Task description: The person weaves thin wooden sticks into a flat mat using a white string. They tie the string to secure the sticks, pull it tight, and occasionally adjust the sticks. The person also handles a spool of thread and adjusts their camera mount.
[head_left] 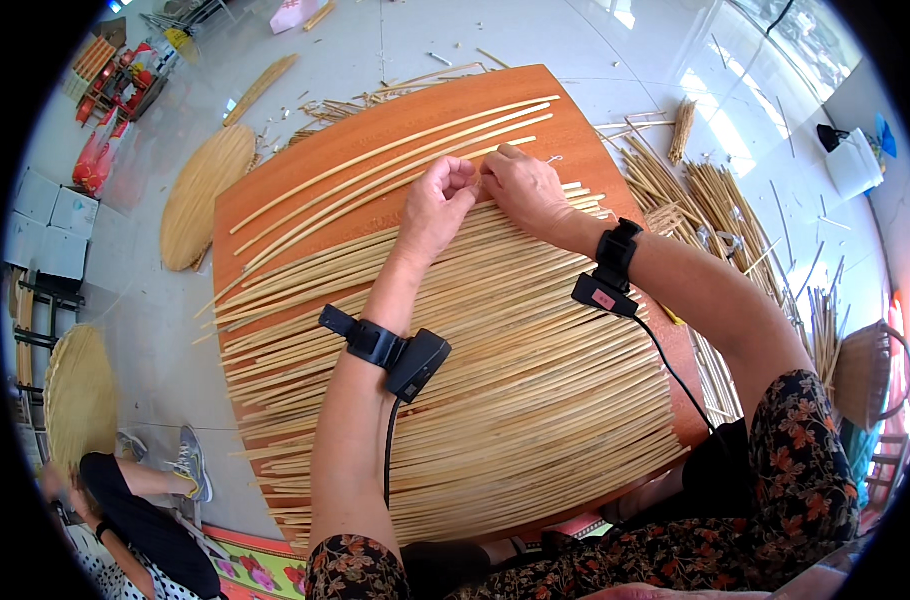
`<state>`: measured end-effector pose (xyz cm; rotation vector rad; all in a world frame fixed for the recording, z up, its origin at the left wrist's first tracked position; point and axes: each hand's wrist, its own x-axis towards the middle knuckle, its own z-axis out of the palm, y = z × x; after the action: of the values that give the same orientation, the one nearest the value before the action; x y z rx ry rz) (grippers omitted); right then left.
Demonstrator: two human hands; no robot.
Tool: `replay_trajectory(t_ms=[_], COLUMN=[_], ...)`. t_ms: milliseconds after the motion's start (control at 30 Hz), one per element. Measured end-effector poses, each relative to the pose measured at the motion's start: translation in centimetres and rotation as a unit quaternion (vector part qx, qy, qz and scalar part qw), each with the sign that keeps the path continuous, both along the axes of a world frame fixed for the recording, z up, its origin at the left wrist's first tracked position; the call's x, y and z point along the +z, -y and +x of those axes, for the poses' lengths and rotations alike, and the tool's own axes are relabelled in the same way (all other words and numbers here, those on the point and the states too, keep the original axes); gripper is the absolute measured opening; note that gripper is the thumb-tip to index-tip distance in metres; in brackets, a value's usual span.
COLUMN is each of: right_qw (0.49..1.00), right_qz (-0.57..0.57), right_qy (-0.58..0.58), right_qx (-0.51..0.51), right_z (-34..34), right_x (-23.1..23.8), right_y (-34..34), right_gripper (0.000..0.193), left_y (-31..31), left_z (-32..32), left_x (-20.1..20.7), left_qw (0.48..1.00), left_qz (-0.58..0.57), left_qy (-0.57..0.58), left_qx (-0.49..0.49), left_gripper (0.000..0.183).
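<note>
A broad mat-like row of pale yellow plant stalks (515,370) lies side by side across the orange-brown tabletop (365,133). Beyond its far edge, several loose stalks (350,174) lie apart from each other. My left hand (440,205) and my right hand (525,190) meet near that far edge, close to the stalks' right ends. Both have their fingers pinched together, nearly touching. Whatever is between the fingertips is too small to make out. A small whitish bit, perhaps thread, (554,159) lies on the table just beyond my right hand.
Bundles of stalks (730,215) lie on the tiled floor at the right, near a woven basket (865,375) and a white bin (855,165). Round woven mats (207,195) are at the left. Another person (140,520) sits at the lower left. Cables (390,455) hang from my wrist bands.
</note>
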<state>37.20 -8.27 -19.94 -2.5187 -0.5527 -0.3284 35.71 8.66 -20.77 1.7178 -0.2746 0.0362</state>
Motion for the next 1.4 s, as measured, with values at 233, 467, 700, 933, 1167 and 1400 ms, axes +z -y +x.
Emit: replay_trajectory(t_ms=[233,467,700,933,1167,1400], right_qw=[0.999,1.000,0.999,0.998,0.998,0.995], right_qz=[-0.038,-0.020,0.005,0.063,0.065,0.097], right_qy=[-0.023,0.003,0.033,0.030,0.015,-0.008], right_qx=[0.005,0.000,0.036,0.003,-0.009,-0.029], right_z=[0.1,0.4,0.3,0.0,-0.1,0.1], right_x=[0.2,-0.2,-0.5,-0.6,-0.6,-0.6], right_y=[-0.2,-0.1,0.3,0.0,0.3,0.2], right_gripper=[0.019,0.016,0.011,0.014,0.017,0.016], left_y=[-0.5,-0.1,-0.7,-0.6,-0.2,-1.7], left_z=[0.0,0.2,-0.2,0.3,0.2,0.6], left_x=[0.2,0.3,0.7,0.1,0.2,-0.6], left_qw=[0.997,0.996,0.992,0.994,0.974,0.970], left_qz=[-0.030,0.083,-0.093,-0.045,-0.166,-0.197], left_qy=[-0.048,-0.022,-0.054,-0.071,-0.081,-0.083], left_qx=[-0.045,-0.003,-0.061,0.067,0.131,0.114], left_gripper=[0.023,0.022,0.023,0.014,0.009,0.017])
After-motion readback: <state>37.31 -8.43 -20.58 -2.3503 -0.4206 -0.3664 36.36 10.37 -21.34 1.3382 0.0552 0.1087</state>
